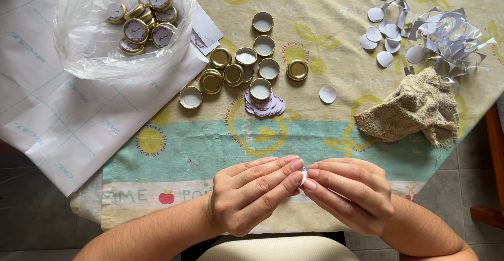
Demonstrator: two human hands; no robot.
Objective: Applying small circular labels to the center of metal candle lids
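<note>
While both hands pinch it, a small round sticker (pixel 303 177) sits between fingertips low over the desk (pixel 210 151).
Left hand (pixel 252 193) and right hand (pixel 350 193) close together on it — thin paper (likely being peeled); glossy gold lids (pixel 231 67) wait beyond, beside a coarse rag (pixel 415 111).

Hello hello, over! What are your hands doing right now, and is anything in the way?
Left hand and right hand pinch one small round sticker together. Gold lids and sticker stack lie beyond. Cloth off right. Nothing blocking.
</note>
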